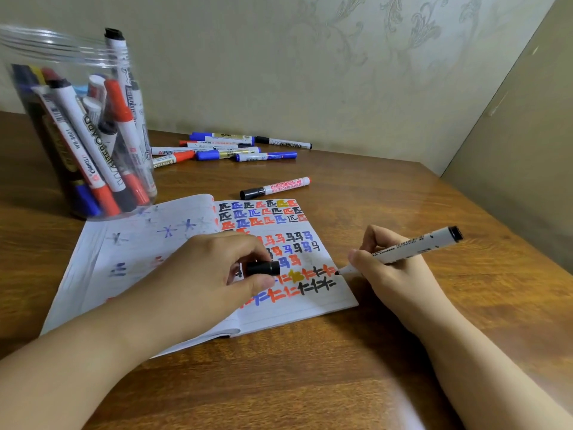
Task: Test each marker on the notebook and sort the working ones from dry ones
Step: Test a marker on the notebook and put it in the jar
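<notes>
The right hand [400, 274] pinches an uncapped marker [412, 248] between thumb and fingers low on its white barrel, the black tip just beyond the grip touching or nearly touching the right-hand edge of the open notebook [310, 308]. The left hand [214, 271] rests on the page across from it, its grip curled round the black cap [263, 268]. Farther off than both grips, a clear jar [77, 125] holds more markers, a loose heap of markers [229, 148] lies near the wall, and 1 single marker [274, 187] lies alone between heap and notebook.

The marker looks light, rigid and smooth, so a low pinch near the tip should steer it best; higher up it would likely wobble. The notebook is thin and floppy and probably needs the left hand's weight to stop it sliding on the desk [310, 383].
</notes>
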`<move>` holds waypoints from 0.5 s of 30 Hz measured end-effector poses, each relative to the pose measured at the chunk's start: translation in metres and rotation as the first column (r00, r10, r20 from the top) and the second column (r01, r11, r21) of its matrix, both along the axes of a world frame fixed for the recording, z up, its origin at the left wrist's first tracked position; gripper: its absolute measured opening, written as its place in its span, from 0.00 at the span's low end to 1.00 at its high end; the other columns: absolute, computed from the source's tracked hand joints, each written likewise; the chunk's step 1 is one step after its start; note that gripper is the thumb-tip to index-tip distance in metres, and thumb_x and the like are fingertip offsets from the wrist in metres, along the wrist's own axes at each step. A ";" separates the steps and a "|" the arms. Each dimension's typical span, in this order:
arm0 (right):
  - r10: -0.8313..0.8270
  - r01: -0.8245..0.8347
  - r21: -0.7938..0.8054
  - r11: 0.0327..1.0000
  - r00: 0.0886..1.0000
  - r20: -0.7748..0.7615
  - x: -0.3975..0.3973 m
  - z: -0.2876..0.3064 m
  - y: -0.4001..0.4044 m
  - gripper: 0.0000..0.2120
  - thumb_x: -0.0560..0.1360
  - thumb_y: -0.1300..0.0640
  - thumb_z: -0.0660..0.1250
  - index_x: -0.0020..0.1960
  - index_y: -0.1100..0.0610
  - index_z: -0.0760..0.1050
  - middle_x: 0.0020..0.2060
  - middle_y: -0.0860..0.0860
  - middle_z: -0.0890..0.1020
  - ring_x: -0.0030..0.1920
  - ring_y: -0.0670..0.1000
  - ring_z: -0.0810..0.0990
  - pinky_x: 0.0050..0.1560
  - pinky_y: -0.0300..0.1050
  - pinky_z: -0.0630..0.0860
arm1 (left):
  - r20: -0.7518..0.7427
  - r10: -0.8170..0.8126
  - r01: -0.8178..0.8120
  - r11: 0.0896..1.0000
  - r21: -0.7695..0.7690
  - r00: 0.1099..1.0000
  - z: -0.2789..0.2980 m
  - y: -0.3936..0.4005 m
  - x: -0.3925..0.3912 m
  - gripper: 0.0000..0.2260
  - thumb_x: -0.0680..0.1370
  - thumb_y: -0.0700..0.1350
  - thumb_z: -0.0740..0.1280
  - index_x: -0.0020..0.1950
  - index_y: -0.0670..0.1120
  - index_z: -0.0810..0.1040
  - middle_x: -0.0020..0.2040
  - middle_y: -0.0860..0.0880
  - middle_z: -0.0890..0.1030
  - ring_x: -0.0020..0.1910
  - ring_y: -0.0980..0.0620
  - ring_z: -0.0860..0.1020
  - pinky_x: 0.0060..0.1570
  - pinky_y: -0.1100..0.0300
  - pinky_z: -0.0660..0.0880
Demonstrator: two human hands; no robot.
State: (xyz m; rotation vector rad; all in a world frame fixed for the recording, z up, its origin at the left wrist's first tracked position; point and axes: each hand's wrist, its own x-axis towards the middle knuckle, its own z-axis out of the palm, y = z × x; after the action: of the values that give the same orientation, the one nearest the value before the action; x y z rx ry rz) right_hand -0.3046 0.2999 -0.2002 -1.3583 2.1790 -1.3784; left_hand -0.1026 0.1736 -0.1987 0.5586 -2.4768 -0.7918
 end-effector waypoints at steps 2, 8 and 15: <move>0.015 -0.015 0.009 1.000 1.000 -0.002 -0.001 -0.002 0.000 0.14 0.74 0.61 0.66 0.33 0.58 0.64 0.22 0.46 0.67 0.25 0.45 0.65 0.25 0.37 0.61 | -0.001 -0.002 0.002 1.000 -0.004 1.000 0.000 0.000 0.000 0.03 0.72 0.53 0.68 0.42 0.60 0.75 0.44 0.75 0.70 0.40 0.63 0.71 0.38 0.72 0.66; 0.071 -0.070 0.025 0.997 0.997 -0.006 -0.002 -0.003 0.000 0.15 0.73 0.62 0.66 0.33 0.59 0.63 0.22 0.46 0.67 0.25 0.44 0.65 0.25 0.35 0.61 | 0.006 -0.010 0.010 1.000 -0.006 1.000 0.000 0.000 -0.002 0.04 0.72 0.52 0.68 0.41 0.61 0.74 0.43 0.78 0.69 0.40 0.66 0.71 0.38 0.74 0.65; 0.063 -0.063 0.008 0.998 0.998 -0.002 -0.003 -0.003 0.000 0.16 0.72 0.64 0.66 0.32 0.60 0.61 0.24 0.49 0.65 0.27 0.46 0.63 0.27 0.40 0.59 | 0.005 -0.013 0.013 1.000 -0.007 1.000 0.000 0.000 -0.001 0.04 0.72 0.52 0.68 0.40 0.61 0.74 0.42 0.77 0.71 0.39 0.67 0.71 0.37 0.74 0.66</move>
State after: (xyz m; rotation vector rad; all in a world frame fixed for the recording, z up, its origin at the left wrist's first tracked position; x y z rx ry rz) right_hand -0.3076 0.3001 -0.2033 -1.4138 2.1214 -1.3448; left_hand -0.1039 0.1738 -0.1988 0.5434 -2.4892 -0.7876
